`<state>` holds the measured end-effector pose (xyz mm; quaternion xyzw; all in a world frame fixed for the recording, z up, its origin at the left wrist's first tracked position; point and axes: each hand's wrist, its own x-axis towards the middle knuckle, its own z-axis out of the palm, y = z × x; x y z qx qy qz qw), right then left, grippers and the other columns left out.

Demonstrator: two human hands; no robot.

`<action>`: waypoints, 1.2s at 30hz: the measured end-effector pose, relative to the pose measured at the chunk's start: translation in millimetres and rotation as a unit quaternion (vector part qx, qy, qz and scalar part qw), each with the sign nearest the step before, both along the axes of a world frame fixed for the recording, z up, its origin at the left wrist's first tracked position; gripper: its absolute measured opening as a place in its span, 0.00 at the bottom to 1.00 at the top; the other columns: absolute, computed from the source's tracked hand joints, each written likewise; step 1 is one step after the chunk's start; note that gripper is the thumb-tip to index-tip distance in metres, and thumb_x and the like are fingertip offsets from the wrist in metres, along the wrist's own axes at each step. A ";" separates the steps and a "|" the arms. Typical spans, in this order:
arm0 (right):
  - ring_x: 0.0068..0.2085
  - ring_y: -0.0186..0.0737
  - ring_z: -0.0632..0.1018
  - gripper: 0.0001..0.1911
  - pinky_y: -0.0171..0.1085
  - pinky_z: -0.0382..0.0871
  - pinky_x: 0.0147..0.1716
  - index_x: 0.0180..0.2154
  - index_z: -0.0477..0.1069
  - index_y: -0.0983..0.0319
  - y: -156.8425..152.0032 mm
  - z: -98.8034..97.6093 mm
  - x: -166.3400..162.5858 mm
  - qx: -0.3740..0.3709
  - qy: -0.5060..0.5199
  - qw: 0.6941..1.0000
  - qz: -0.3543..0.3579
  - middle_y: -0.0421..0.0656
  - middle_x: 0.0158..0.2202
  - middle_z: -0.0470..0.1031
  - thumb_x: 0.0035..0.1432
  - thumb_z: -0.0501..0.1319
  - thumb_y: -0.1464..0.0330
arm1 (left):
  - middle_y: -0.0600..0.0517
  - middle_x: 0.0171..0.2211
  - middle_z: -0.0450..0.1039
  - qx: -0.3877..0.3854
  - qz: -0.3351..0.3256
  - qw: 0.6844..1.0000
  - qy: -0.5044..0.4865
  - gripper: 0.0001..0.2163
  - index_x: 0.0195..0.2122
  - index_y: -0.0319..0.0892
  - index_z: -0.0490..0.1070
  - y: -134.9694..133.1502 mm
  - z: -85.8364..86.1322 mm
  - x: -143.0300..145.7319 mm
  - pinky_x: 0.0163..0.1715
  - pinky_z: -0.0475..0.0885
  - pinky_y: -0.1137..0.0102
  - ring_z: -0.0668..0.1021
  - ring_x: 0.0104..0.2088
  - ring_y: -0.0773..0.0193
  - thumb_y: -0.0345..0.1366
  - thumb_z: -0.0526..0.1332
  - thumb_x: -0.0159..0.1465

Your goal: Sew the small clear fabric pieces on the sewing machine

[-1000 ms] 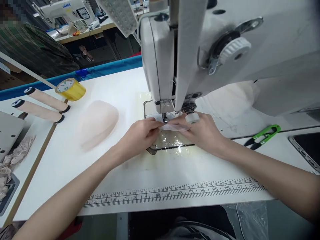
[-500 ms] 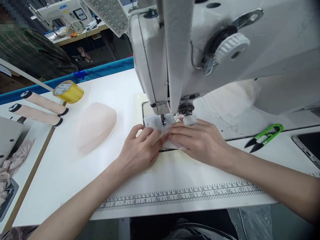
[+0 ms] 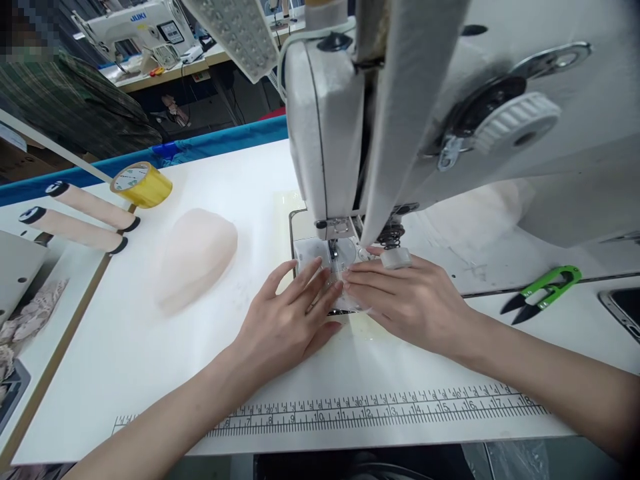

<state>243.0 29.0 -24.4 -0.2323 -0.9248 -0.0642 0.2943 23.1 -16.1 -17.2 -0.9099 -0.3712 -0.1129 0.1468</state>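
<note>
I see open tabletop [image 3: 240, 193] left of my left hand [image 3: 287, 323], running out to the pale foam pad [image 3: 195, 257], with the yellow tape roll [image 3: 143, 185] and two rollers [image 3: 83, 217] crowding the far left edge. Straight ahead, the sewing machine head [image 3: 330, 133] walls off the far side, leaving only a low gap under its arm. To the right of my right hand [image 3: 415, 300], the near strip is free up to the green snips [image 3: 545, 293].
</note>
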 end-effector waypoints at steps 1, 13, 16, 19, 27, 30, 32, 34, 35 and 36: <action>0.40 0.38 0.80 0.15 0.44 0.74 0.51 0.38 0.78 0.62 0.5 -0.1 -0.1 0.002 -0.002 1.000 -0.002 0.41 0.41 0.80 0.64 0.54 0.80 | 0.45 0.53 0.74 0.000 0.000 1.000 -0.001 0.18 0.57 0.40 0.69 0.8 0.0 -0.3 0.57 0.61 0.57 0.70 0.59 0.53 0.41 0.57 0.69; 0.43 0.41 0.79 0.14 0.41 0.73 0.47 0.38 0.78 0.61 17.0 -5.5 -2.4 -0.004 -0.035 0.998 -0.045 0.42 0.41 0.80 0.63 0.55 0.80 | 0.45 0.56 0.70 0.003 0.028 1.000 0.009 0.20 0.59 0.42 0.67 21.2 -3.0 -5.9 0.54 0.60 0.56 0.69 0.60 0.53 0.45 0.53 0.71; 0.43 0.42 0.79 0.13 0.43 0.72 0.49 0.39 0.78 0.61 16.8 -6.2 -2.2 0.012 -0.053 0.997 -0.050 0.42 0.40 0.80 0.64 0.56 0.79 | 0.46 0.56 0.71 0.012 0.032 0.999 -0.001 0.19 0.57 0.42 0.69 20.8 -3.3 -6.0 0.53 0.61 0.56 0.71 0.58 0.54 0.45 0.55 0.70; 0.43 0.44 0.78 0.11 0.46 0.69 0.53 0.41 0.77 0.63 12.2 -5.1 -1.9 0.034 -0.054 0.997 -0.043 0.43 0.40 0.80 0.66 0.56 0.76 | 0.48 0.54 0.73 0.040 0.018 0.999 -0.008 0.14 0.53 0.41 0.72 17.1 -2.9 -5.5 0.52 0.61 0.59 0.73 0.56 0.57 0.39 0.56 0.70; 0.39 0.41 0.79 0.12 0.46 0.67 0.55 0.42 0.77 0.64 7.0 -8.1 -1.3 0.037 -0.027 0.998 -0.035 0.41 0.40 0.80 0.69 0.54 0.74 | 0.47 0.49 0.76 0.048 -0.008 0.998 -0.033 0.12 0.50 0.37 0.73 15.1 -3.5 -4.9 0.53 0.63 0.59 0.76 0.52 0.58 0.35 0.55 0.70; 0.39 0.41 0.79 0.12 0.46 0.67 0.55 0.42 0.77 0.63 7.7 -9.7 -1.0 0.031 -0.025 0.999 -0.034 0.41 0.40 0.80 0.69 0.54 0.73 | 0.45 0.49 0.76 0.041 -0.015 0.998 -0.047 0.13 0.51 0.36 0.73 16.1 -5.0 -5.3 0.56 0.63 0.58 0.77 0.51 0.57 0.35 0.56 0.69; 0.41 0.42 0.79 0.12 0.46 0.67 0.55 0.42 0.77 0.64 7.9 -10.4 -1.0 0.025 -0.026 0.999 -0.035 0.42 0.40 0.80 0.69 0.55 0.73 | 0.44 0.49 0.76 0.035 -0.017 0.998 -0.054 0.14 0.51 0.35 0.73 16.5 -6.1 -5.7 0.58 0.63 0.56 0.78 0.51 0.57 0.36 0.56 0.69; 0.43 0.44 0.78 0.11 0.46 0.67 0.55 0.42 0.77 0.65 8.1 -10.8 -1.1 0.021 -0.028 0.999 -0.035 0.43 0.40 0.80 0.69 0.55 0.73 | 0.44 0.50 0.76 0.031 -0.017 0.998 -0.057 0.14 0.51 0.34 0.73 16.9 -7.0 -6.0 0.61 0.61 0.55 0.78 0.51 0.57 0.36 0.56 0.69; 0.43 0.44 0.78 0.11 0.46 0.67 0.54 0.43 0.77 0.65 8.3 -11.0 -1.3 0.019 -0.029 0.999 -0.035 0.43 0.40 0.80 0.69 0.55 0.73 | 0.44 0.50 0.75 0.031 -0.016 0.998 -0.056 0.14 0.51 0.34 0.73 17.3 -7.3 -6.1 0.62 0.60 0.54 0.77 0.51 0.57 0.37 0.56 0.69; 0.43 0.44 0.78 0.11 0.46 0.67 0.54 0.43 0.77 0.65 8.6 -11.2 -1.5 0.019 -0.029 0.999 -0.037 0.43 0.40 0.80 0.69 0.55 0.73 | 0.44 0.50 0.75 0.031 -0.016 0.998 -0.055 0.15 0.51 0.34 0.73 17.7 -7.4 -6.1 0.63 0.58 0.54 0.77 0.51 0.58 0.37 0.56 0.69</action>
